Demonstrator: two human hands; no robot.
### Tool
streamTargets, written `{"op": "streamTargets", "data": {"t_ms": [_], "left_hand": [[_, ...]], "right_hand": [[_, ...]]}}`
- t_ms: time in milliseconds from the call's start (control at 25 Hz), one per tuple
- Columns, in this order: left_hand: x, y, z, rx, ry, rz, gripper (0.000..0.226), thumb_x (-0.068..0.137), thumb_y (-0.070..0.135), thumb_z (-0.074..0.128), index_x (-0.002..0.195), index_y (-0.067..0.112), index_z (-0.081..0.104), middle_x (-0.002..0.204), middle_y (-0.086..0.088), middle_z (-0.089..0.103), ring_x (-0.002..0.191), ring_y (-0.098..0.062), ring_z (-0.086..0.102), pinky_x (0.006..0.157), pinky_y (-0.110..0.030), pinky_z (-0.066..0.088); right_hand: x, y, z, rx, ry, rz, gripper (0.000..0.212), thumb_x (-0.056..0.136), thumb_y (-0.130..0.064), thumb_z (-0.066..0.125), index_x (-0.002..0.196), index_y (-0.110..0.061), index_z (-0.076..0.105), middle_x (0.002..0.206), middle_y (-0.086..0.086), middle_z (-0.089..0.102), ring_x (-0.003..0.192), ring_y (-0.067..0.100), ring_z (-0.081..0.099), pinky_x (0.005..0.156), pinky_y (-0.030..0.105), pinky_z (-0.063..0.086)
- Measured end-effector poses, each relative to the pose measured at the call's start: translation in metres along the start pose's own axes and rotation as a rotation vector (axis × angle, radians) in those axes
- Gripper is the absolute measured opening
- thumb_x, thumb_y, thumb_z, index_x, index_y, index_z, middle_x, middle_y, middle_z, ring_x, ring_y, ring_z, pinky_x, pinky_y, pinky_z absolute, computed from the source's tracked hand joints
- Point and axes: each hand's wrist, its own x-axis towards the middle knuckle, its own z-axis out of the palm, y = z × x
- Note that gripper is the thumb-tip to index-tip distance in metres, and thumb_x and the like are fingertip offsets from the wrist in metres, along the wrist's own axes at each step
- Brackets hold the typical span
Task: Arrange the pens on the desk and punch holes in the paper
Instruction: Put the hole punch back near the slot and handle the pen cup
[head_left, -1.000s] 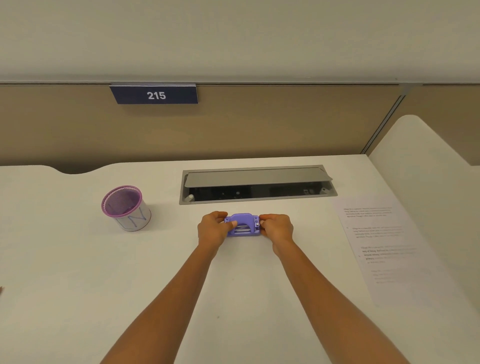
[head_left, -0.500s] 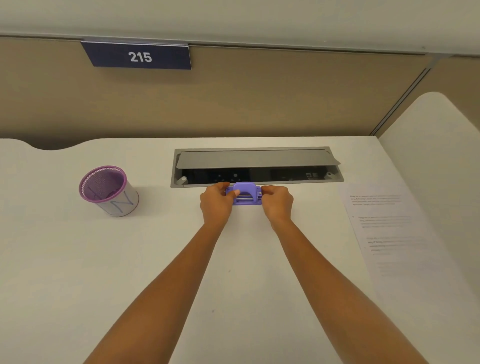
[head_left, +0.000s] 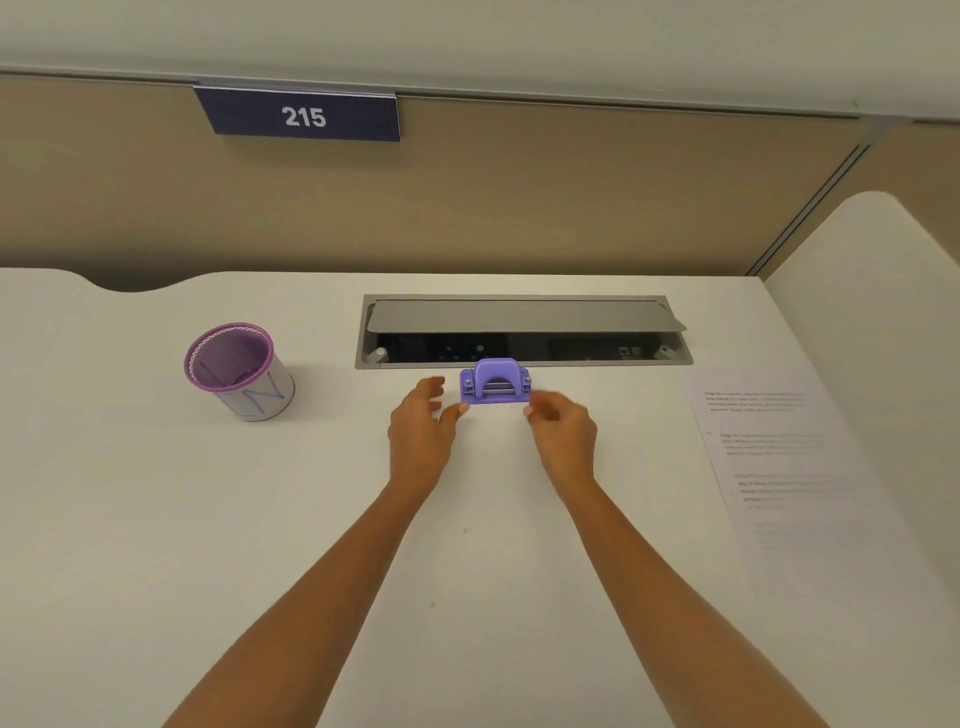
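A small purple hole punch (head_left: 495, 383) stands on the white desk (head_left: 208, 519), just in front of the cable tray. My left hand (head_left: 421, 431) is just left of it and slightly nearer to me, fingers apart, holding nothing. My right hand (head_left: 563, 434) is just right of it, fingers loosely curled and off the punch. A printed sheet of paper (head_left: 789, 467) lies flat at the right side of the desk. A purple mesh pen cup (head_left: 236, 370) stands at the left; I see no pens on the desk.
A grey cable tray (head_left: 522, 332) with its lid half open is sunk into the desk behind the punch. A beige partition with a sign reading 215 (head_left: 303, 115) closes off the back. A neighbouring white desk (head_left: 872, 291) adjoins on the right.
Both hands held the hole punch and pushed it away toward the cable tray. Now they have let go of it and drawn back a little.
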Motion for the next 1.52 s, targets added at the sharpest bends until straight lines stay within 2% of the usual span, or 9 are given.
{"op": "streamTargets", "data": {"t_ms": [200, 400, 560, 760, 960, 1120, 1280, 1400, 1520], "left_hand": [[-0.098, -0.064, -0.041, 0.283, 0.022, 0.222, 0.028, 0.086, 0.023, 0.067, 0.114, 0.021, 0.066, 0.111, 0.004, 0.066, 0.102, -0.020, 0.060, 0.084, -0.029, 0.048], [-0.150, -0.085, -0.055, 0.378, -0.060, 0.295, 0.024, 0.087, 0.029, 0.065, 0.110, 0.024, 0.069, 0.113, 0.011, 0.064, 0.105, -0.013, 0.057, 0.086, -0.019, 0.043], [-0.164, -0.084, -0.057, 0.409, -0.096, 0.331, 0.031, 0.086, 0.038, 0.064, 0.112, 0.024, 0.068, 0.118, 0.010, 0.061, 0.110, -0.012, 0.054, 0.092, -0.020, 0.040], [-0.169, -0.086, -0.062, 0.472, -0.145, 0.378, 0.034, 0.087, 0.042, 0.062, 0.116, 0.024, 0.066, 0.125, 0.009, 0.056, 0.116, -0.012, 0.050, 0.094, -0.019, 0.039], [-0.173, -0.082, -0.061, 0.503, -0.149, 0.398, 0.022, 0.090, 0.032, 0.061, 0.107, 0.021, 0.071, 0.115, 0.006, 0.061, 0.106, -0.016, 0.055, 0.082, -0.022, 0.045], [-0.177, -0.076, -0.058, 0.550, -0.116, 0.391, 0.013, 0.090, 0.021, 0.061, 0.098, 0.016, 0.070, 0.105, 0.002, 0.057, 0.095, -0.019, 0.054, 0.071, -0.027, 0.049], [-0.178, -0.067, -0.055, 0.734, -0.082, 0.501, 0.013, 0.066, 0.013, 0.081, 0.072, 0.017, 0.070, 0.083, 0.001, 0.060, 0.071, -0.019, 0.057, 0.057, -0.025, 0.045], [-0.178, -0.070, -0.052, 0.775, -0.046, 0.510, 0.015, 0.063, 0.014, 0.081, 0.069, 0.020, 0.068, 0.080, 0.003, 0.061, 0.070, -0.019, 0.058, 0.061, -0.029, 0.049], [-0.178, -0.075, -0.048, 0.748, -0.059, 0.435, 0.011, 0.085, 0.012, 0.059, 0.089, 0.018, 0.066, 0.093, 0.001, 0.060, 0.084, -0.022, 0.055, 0.078, -0.032, 0.046]], "right_hand": [[-0.075, 0.036, -0.002, -0.120, -0.233, -0.193, 0.016, 0.084, -0.013, 0.070, 0.100, -0.013, 0.076, 0.098, 0.005, 0.071, 0.085, 0.009, 0.058, 0.078, 0.004, 0.041], [-0.109, 0.044, 0.004, -0.233, -0.378, -0.263, 0.022, 0.087, -0.017, 0.068, 0.108, -0.015, 0.073, 0.104, -0.001, 0.065, 0.106, 0.011, 0.052, 0.089, 0.012, 0.038], [-0.120, 0.039, 0.007, -0.376, -0.358, -0.355, 0.025, 0.090, -0.016, 0.062, 0.113, -0.013, 0.071, 0.108, 0.001, 0.064, 0.109, 0.013, 0.051, 0.087, 0.014, 0.039], [-0.124, 0.026, 0.010, -0.618, -0.328, -0.453, 0.021, 0.094, -0.015, 0.053, 0.106, -0.008, 0.068, 0.109, 0.005, 0.063, 0.109, 0.020, 0.053, 0.084, 0.028, 0.047], [-0.129, -0.001, 0.020, -0.972, -0.393, -0.608, 0.019, 0.088, 0.006, 0.052, 0.101, -0.002, 0.064, 0.106, 0.014, 0.063, 0.107, 0.027, 0.054, 0.077, 0.031, 0.049], [-0.130, -0.009, 0.029, -1.101, -0.429, -0.690, 0.017, 0.087, 0.004, 0.055, 0.100, -0.002, 0.064, 0.105, 0.015, 0.064, 0.106, 0.027, 0.054, 0.078, 0.032, 0.051], [-0.131, -0.010, 0.035, -1.146, -0.446, -0.717, 0.016, 0.088, 0.001, 0.055, 0.099, -0.005, 0.064, 0.106, 0.014, 0.064, 0.109, 0.027, 0.052, 0.079, 0.031, 0.049], [-0.130, -0.007, 0.037, -1.157, -0.444, -0.722, 0.015, 0.089, 0.001, 0.055, 0.099, -0.004, 0.065, 0.106, 0.015, 0.064, 0.108, 0.027, 0.053, 0.079, 0.032, 0.049], [-0.128, -0.005, 0.036, -1.112, -0.465, -0.677, 0.012, 0.089, -0.002, 0.055, 0.097, -0.003, 0.064, 0.103, 0.015, 0.064, 0.104, 0.027, 0.055, 0.076, 0.032, 0.049]]}}
